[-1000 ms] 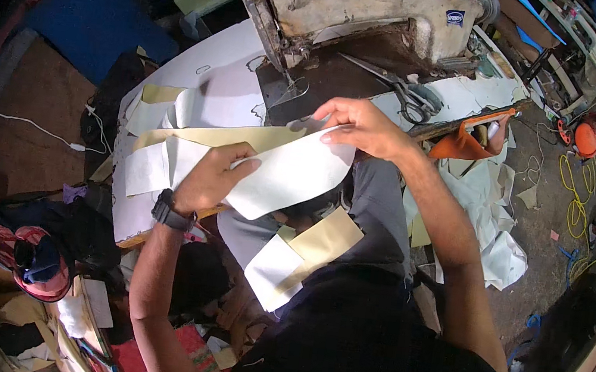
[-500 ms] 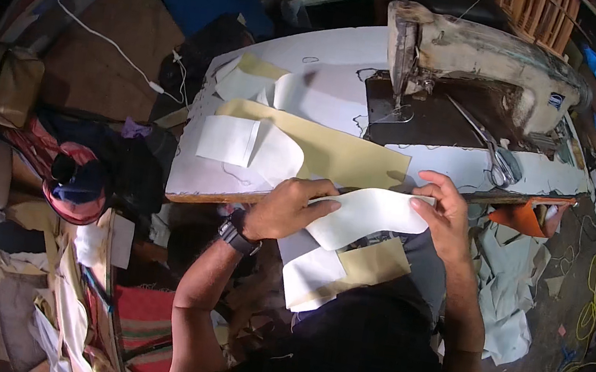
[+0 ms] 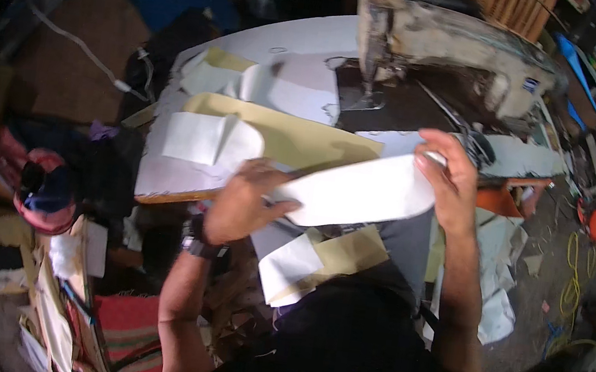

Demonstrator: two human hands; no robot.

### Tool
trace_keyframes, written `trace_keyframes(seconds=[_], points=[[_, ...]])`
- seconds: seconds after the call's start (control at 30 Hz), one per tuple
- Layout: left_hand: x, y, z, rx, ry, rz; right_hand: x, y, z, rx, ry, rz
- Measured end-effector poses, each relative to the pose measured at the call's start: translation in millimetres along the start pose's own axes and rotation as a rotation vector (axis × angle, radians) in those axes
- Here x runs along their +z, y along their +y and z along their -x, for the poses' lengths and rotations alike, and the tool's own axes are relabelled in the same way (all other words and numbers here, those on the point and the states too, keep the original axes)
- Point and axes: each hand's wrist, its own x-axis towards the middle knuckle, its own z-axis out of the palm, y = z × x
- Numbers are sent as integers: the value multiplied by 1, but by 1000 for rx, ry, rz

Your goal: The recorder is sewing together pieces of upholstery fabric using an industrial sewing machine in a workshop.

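Between my hands stretches a long white strip of sheet material (image 3: 357, 191) with rounded ends, held above my lap. My left hand (image 3: 247, 198), with a dark watch on its wrist, pinches the strip's left end. At the other end my right hand (image 3: 446, 177) grips it between thumb and fingers. Below, another piece of white and tan material (image 3: 298, 267) lies across my lap. On the table just beyond my hands rest a long tan piece (image 3: 304, 138) and a folded white piece (image 3: 195, 137).
An old sewing machine (image 3: 452, 44) stands at the table's back right, with scissors (image 3: 473, 145) beside it. More tan and white pieces (image 3: 222, 74) lie at the table's far left. An orange piece (image 3: 499, 201) hangs below the right edge; pale scraps (image 3: 499, 288) lie on the floor.
The strip, curved before, is now pulled out nearly flat and tilted, its right end higher. My left hand has moved left, and the whole view has shifted slightly.
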Motion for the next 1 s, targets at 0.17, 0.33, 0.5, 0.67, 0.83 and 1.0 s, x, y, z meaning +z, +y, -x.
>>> trace_keyframes(seconds=[0.17,0.33,0.5,0.67,0.83,1.0], points=[[-49,-49,-14,-109,-80,81,-36,36,-36,31,243,65],[-85,-80,-16,-255,-139,314,-39,66,-44,96,86,-78],[-96,-76,-22,-359,-119,150,-29,62,-27,195,33,-95],[-95,-94,-13,-483,-175,134,-18,60,-19,200,-78,-103],[-84,-92,3,-431,-192,21,-14,64,-19,242,-99,-159],[-79,-89,12,-508,-303,73,-18,63,-16,252,-51,-172]])
